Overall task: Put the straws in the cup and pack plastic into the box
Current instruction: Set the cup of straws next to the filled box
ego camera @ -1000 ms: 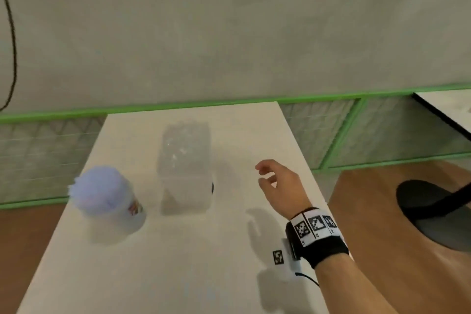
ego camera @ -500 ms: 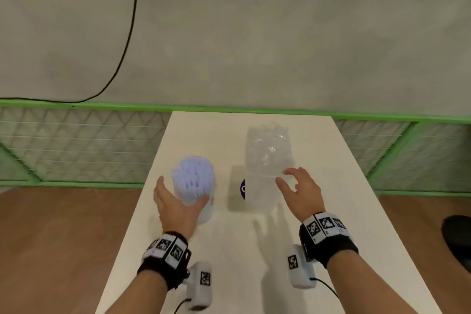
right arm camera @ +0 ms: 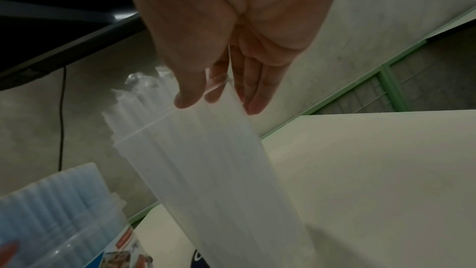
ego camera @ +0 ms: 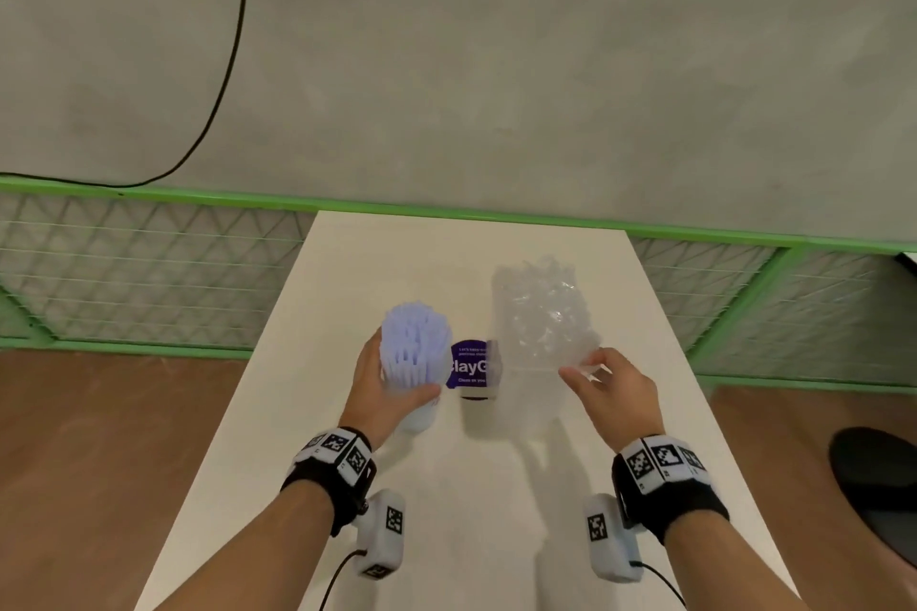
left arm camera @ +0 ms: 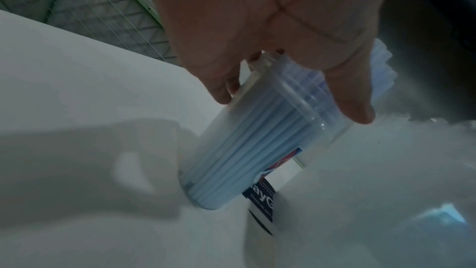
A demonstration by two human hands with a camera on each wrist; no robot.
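Nearest, both wrists wear black bands with black-and-white square code tags, and small white tagged units hang below them. They sit over a pale, matte counter (ego camera: 446, 511) that runs away from the person. The left hand (ego camera: 382, 392) curls round a clear cup (left arm camera: 257, 146), thumb on one side and fingers on the other; the cup stands on the counter, packed with pale blue straws (ego camera: 416, 342). The right hand (ego camera: 608, 392) pinches the rim of a clear box (ego camera: 541, 337) stuffed with crumpled clear plastic (ego camera: 538, 298), just right of the cup. Between them stands a purple label (ego camera: 470, 365) reading partly "layG"; its smaller lines are too blurred to read. Beyond the counter's end runs a green-framed mesh fence (ego camera: 149, 273), then a grey concrete wall with a black cable (ego camera: 233, 45). Brown wood floor lies to both sides.
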